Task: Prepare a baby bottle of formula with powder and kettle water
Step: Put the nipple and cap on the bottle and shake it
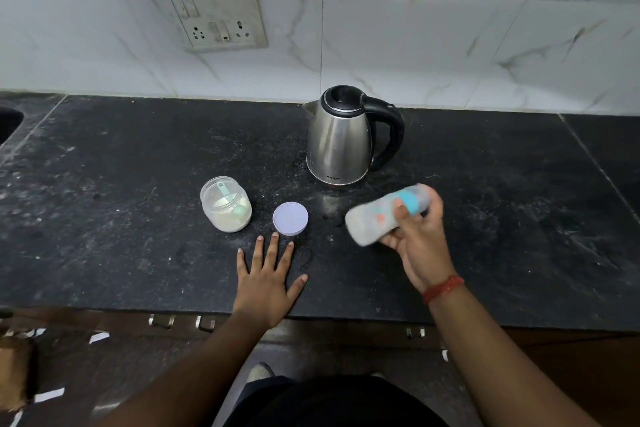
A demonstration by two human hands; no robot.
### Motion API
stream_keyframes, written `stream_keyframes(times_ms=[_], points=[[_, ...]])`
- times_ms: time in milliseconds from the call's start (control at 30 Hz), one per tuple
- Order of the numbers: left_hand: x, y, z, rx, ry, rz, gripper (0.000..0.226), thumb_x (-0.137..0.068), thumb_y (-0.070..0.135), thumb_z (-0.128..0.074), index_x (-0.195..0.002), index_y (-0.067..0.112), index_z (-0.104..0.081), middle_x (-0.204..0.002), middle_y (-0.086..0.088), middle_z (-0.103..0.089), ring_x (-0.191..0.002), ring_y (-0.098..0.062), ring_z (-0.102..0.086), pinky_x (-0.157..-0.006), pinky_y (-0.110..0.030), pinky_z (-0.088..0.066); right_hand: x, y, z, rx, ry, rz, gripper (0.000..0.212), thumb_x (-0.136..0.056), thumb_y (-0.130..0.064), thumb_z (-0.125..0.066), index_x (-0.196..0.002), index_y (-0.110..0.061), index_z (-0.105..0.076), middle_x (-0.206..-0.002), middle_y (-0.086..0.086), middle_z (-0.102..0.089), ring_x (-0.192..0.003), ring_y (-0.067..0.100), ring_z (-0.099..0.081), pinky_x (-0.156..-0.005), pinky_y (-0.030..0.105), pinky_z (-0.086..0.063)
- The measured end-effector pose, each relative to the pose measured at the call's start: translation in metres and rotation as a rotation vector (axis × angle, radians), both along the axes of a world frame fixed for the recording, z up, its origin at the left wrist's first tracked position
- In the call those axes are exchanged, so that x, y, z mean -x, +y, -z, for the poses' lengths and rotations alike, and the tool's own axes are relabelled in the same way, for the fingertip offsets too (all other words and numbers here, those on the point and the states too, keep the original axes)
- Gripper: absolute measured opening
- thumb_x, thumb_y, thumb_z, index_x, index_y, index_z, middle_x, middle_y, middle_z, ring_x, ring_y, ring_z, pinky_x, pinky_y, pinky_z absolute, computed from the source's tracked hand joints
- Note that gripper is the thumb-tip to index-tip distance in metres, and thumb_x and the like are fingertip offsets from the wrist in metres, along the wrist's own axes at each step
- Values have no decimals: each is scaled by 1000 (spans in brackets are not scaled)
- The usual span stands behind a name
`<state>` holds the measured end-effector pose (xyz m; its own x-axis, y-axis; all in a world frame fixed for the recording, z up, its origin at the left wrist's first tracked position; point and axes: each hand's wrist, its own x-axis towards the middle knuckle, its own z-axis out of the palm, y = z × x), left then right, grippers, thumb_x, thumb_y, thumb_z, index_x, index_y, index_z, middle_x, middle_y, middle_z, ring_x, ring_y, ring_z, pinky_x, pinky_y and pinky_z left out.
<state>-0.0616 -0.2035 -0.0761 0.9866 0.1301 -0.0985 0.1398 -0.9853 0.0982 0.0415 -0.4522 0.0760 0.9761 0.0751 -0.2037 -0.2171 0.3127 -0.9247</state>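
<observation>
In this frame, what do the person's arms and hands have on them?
Both forearms are bare, with no sleeves or gloves. The right hand has a red thread band around its wrist. The left hand shows no band, ring or watch.

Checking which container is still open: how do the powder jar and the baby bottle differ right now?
The powder jar stands upright on the counter; the baby bottle is tilted, held in the right hand. The jar is open, its lid beside it; the bottle looks capped in blue and motion-blurred. Both are translucent.

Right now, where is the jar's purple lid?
The purple lid lies flat on the black counter, between the open powder jar and the bottle, just beyond the left hand.
</observation>
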Motion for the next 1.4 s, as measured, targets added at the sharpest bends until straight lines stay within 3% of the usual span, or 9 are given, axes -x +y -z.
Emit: stream_keyframes(times_ms=[267, 367, 500, 600, 700, 833, 1167, 1267, 1400], points=[[1, 1, -3, 3, 15, 0, 87, -92, 79, 6, -163, 32, -11, -173, -4, -6, -159, -31, 5, -123, -66, 4, 0, -3, -2, 69, -42, -88, 57, -93, -10, -65, -140, -30, -40, -119, 4, -61, -107, 23, -67, -79, 49, -62], [0, 0, -3, 2, 11, -5, 87, -93, 79, 4, -163, 31, -15, -173, -5, -9, -159, -32, 1, -123, -67, 1, -1, -5, 1, -25, -31, 99, 54, -97, -9, -63, -142, -24, -36, -124, 7, -57, -117, 29, -63, -81, 50, -61], [1, 1, -4, 10, 10, -3, 88, -91, 79, 6, -163, 31, -13, -173, -5, -7, -159, -31, 3, -123, -66, 3, 3, 6, 3, 112, -57, -103, 61, -93, -9, -68, -142, -32, -40, -128, 11, -57, -113, 28, -66, -81, 50, -61], [1, 0, -4, 5, -2, -3, 88, -92, 79, 5, -163, 31, -14, -173, -5, -8, -159, -32, 1, -123, -66, 3, -1, 7, 4, -20, -18, 96, 56, -96, -12, -65, -142, -23, -36, -125, 7, -58, -113, 25, -66, -82, 51, -61], [1, 1, -2, 6, 7, -5, 88, -92, 79, 5, -163, 31, -14, -173, -5, -8, -159, -31, 2, -123, -66, 3, -1, 8, 4, 106, -21, -84, 59, -93, -10, -69, -141, -28, -40, -126, 10, -60, -112, 29, -67, -81, 51, -61], [0, 0, 0, -3, 1, -6, 85, -95, 78, -1, -162, 30, -21, -172, -6, -15, -159, -32, -5, -122, -67, -2, -4, 0, 4, 19, -2, 97, 51, -96, -12, -65, -138, -22, -39, -127, 9, -57, -120, 33, -63, -79, 49, -62], [0, 4, 3, -11, -9, 5, 81, -97, 76, -6, -162, 30, -21, -171, -6, -17, -159, -33, -8, -122, -67, -5, -8, 7, 10, 123, -46, -108, 61, -91, -8, -71, -141, -30, -44, -122, 5, -61, -107, 22, -67, -75, 43, -61], [0, 2, 3, -24, -9, 1, 81, -97, 76, -7, -162, 30, -24, -171, -7, -19, -159, -33, -9, -122, -67, -7, -9, 4, 13, 8, -9, 156, 52, -95, -14, -67, -138, -26, -40, -128, 7, -59, -111, 22, -67, -76, 44, -62], [0, 2, 2, -19, -13, 3, 81, -98, 75, -8, -161, 29, -27, -170, -7, -21, -158, -33, -12, -122, -68, -10, -8, 9, 18, 199, -39, -56, 60, -91, -14, -74, -138, -37, -45, -130, 10, -59, -112, 26, -68, -79, 49, -63]])
